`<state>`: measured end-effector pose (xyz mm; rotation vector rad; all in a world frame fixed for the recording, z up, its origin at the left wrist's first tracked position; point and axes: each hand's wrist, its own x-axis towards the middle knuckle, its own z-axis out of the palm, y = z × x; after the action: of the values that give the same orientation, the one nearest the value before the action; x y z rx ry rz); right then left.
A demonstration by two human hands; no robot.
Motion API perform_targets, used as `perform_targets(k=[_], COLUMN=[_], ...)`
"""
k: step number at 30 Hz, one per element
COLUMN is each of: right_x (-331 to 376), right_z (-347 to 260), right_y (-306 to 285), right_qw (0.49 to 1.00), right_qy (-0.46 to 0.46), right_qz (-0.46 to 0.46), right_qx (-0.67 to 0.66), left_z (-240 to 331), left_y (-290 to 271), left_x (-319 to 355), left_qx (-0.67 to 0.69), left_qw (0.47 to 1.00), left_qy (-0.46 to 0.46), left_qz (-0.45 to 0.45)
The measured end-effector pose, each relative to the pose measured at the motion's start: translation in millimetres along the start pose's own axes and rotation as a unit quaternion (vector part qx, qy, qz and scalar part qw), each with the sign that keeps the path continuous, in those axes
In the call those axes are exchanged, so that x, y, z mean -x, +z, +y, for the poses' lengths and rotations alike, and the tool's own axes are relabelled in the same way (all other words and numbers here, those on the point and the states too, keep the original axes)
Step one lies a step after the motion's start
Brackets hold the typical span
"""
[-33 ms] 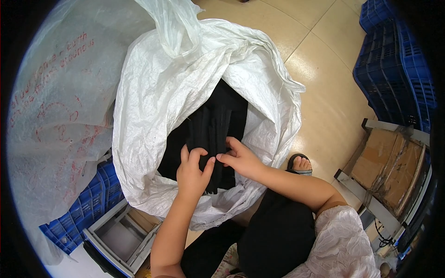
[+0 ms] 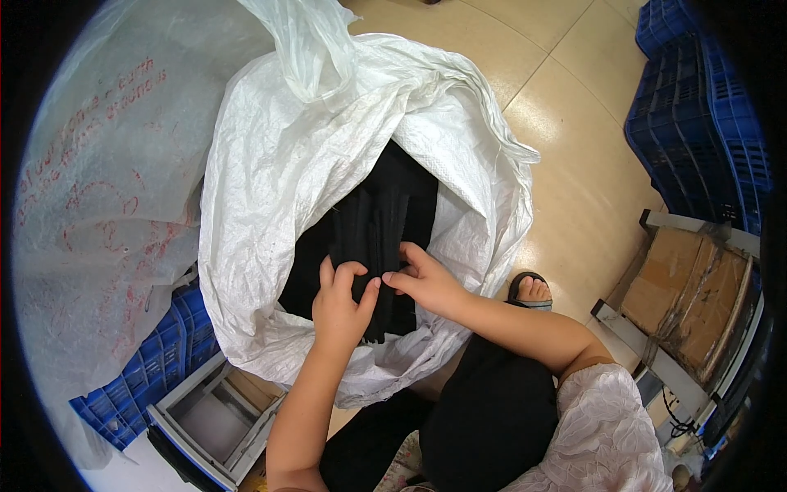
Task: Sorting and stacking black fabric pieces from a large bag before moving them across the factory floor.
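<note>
A large white woven sack (image 2: 254,164) stands with its mouth open in front of me, its rim folded down. Inside it lie black cloth pieces (image 2: 414,176). On top of these rests a bundle of folded black cloth (image 2: 369,225), layered in long strips with frayed lower ends. My left hand (image 2: 340,303) is closed on the bundle's left side, thumb and fingers curled on the cloth. From the right, my right hand (image 2: 426,283) pinches the bundle's other edge, its thumb close to the left thumb. Some fingertips are hidden by the folds.
A translucent plastic bag (image 2: 106,189) with red print hangs at the left, above a blue plastic crate (image 2: 156,369) and a grey-framed box (image 2: 217,418). Blue crates (image 2: 689,123) are stacked at the far right, near a taped cardboard box (image 2: 684,295) on a metal frame. My sandalled foot (image 2: 533,291) stands on the tiles.
</note>
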<state>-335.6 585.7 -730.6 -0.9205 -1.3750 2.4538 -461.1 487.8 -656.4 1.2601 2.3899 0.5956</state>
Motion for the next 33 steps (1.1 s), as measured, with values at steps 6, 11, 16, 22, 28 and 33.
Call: perform_targets(k=[6,11,16,22,28,33], right_x=[-1,1,1,0,-2,-2], right_z=[2,-6,-6,0,2,2], right_y=[0,0,1,1,3,2], right_qw=[1.000,1.000,1.000,1.000,1.000,1.000], right_qy=[0.004,0.020,0.011,0.000,0.010,0.012], right_qz=[0.000,-0.014,-0.007,-0.008,0.007,0.003], right_qx=[0.001,-0.005,-0.009,-0.009,-0.023,-0.017], left_z=[0,4,-1,7,8,8], left_y=[-1,-3,0,-4,-5,-4], left_x=[0,-1,1,0,1,0], left_qx=[0.004,-0.003,-0.010,0.007,0.024,0.014], left_qw=[1.000,1.000,1.000,1.000,0.999,0.999], left_qy=[-0.003,-0.010,0.005,-0.022,-0.033,-0.027], left_qz=[-0.004,-0.015,0.006,-0.020,-0.018,-0.018])
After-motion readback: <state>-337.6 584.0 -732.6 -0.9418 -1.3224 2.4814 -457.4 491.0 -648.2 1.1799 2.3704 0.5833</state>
